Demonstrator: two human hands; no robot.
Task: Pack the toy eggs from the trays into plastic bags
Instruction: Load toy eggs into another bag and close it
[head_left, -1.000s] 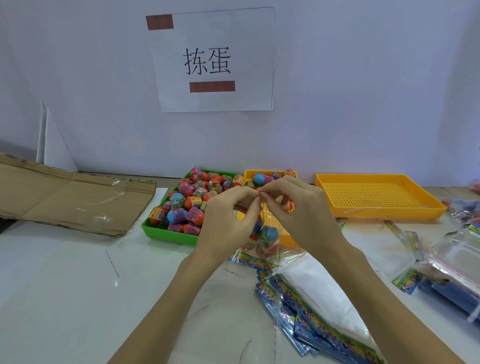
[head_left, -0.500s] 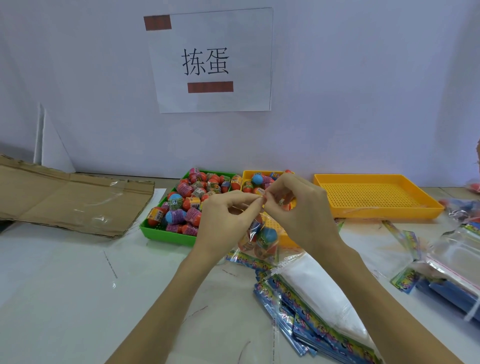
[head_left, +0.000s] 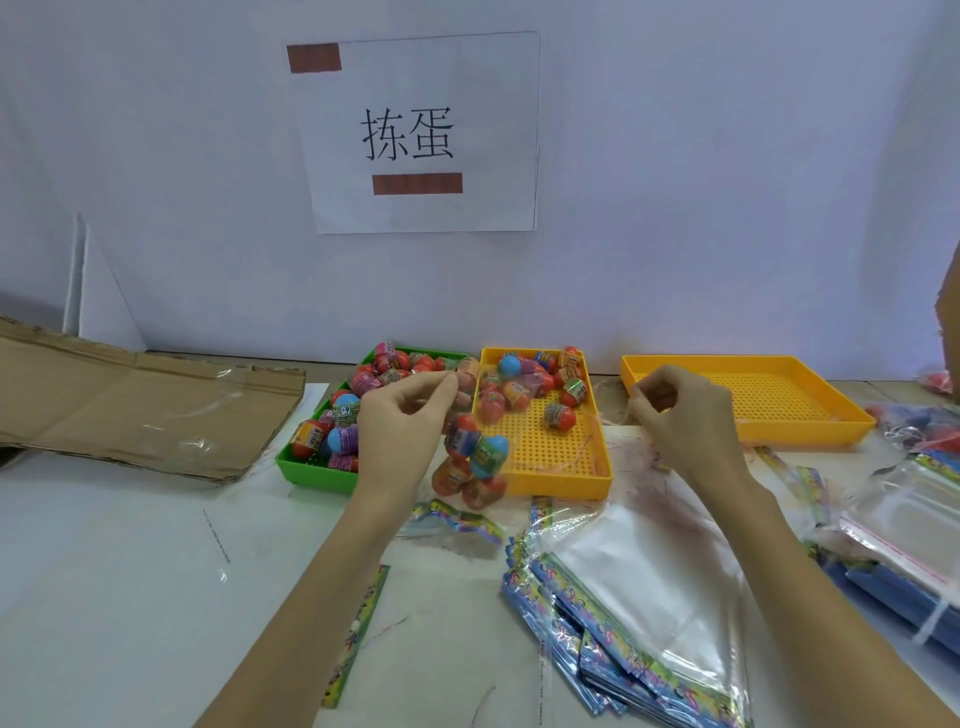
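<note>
My left hand (head_left: 400, 415) pinches the top of a clear plastic bag (head_left: 470, 457) that hangs in front of the trays with several toy eggs inside. My right hand (head_left: 680, 415) is apart from it, to the right, over the gap between the two yellow trays. Its fingers are curled and seem to pinch a thin clear strip. A green tray (head_left: 311, 470) is heaped with toy eggs (head_left: 345, 415). The middle yellow tray (head_left: 550, 452) has several eggs at its far end.
An empty yellow tray (head_left: 769, 400) stands at the right. A stack of flat printed bags (head_left: 639, 597) lies near my right forearm, and more bags (head_left: 914, 525) lie at the right edge. Flattened cardboard (head_left: 130, 405) lies at the left. A printed strip (head_left: 358, 634) lies on the table.
My hands were together at the bag's top. My right hand has pulled away to the right, and my left hand alone now holds the hanging bag.
</note>
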